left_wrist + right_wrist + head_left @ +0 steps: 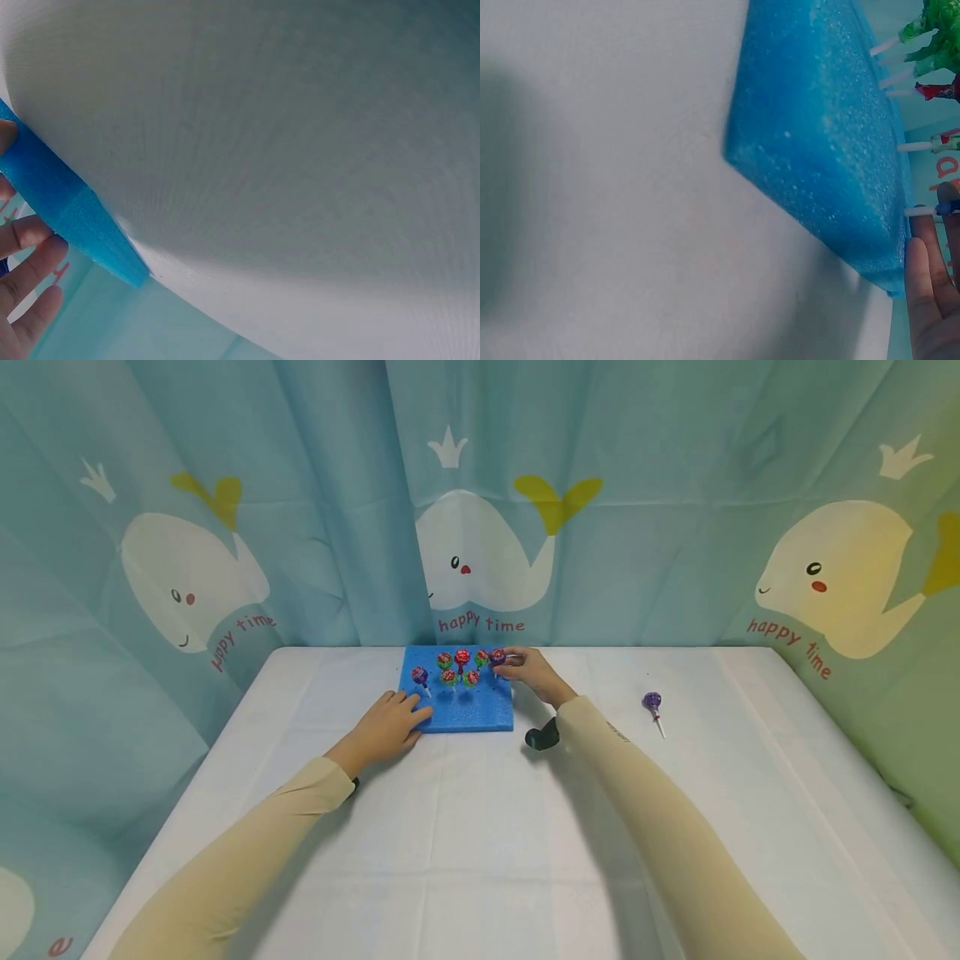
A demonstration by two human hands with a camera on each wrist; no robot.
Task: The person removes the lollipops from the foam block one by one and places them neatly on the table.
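A blue foam block [468, 714] lies at the far middle of the table, with several wrapped lollipops standing on white sticks in its top. Among them are a red lollipop [462, 657], green ones and a purple lollipop [419, 676] at the left. My right hand [531, 671] pinches another purple lollipop [497, 657] by its head over the block's right side; in the right wrist view its white stick [919, 212] meets the foam's top. My left hand [388, 727] rests on the block's front left corner, fingers spread, one fingertip against its side in the left wrist view.
One loose purple lollipop [652, 701] lies on the right of the white table [480, 860], its stick pointing toward me. A blue curtain [337, 527] printed with whales hangs right behind the table's back edge. The dark wrist camera [542, 735] sticks out beside the right sleeve.
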